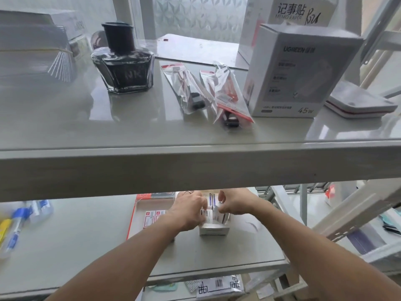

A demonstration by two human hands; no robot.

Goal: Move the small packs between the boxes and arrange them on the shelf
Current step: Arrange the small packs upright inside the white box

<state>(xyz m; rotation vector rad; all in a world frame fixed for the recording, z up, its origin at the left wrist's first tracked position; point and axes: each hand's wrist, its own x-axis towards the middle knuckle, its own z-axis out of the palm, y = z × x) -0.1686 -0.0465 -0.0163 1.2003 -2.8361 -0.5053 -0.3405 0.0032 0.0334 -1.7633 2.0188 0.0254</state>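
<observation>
On the lower shelf [86,246] both my hands reach under the upper shelf's front edge. A small white box [213,230] stands there with several small white packs [211,200] upright in it. My left hand [187,211] is closed over the packs on the box's left side. My right hand [232,203] pinches one pack [217,211] at the box's right side. Left of it lies an orange-rimmed open box [138,211] with a few red-and-white packs [152,217] flat inside. The upper shelf hides the far ends of both boxes.
The upper shelf [65,127] carries an ink bottle [123,64], three clear sachets [206,92], a white charger box [297,72], a memo paper pack [290,11] and a bundle of papers [32,51]. Blue pens [17,224] lie at the lower shelf's left. Metal rack frames [347,213] stand to the right.
</observation>
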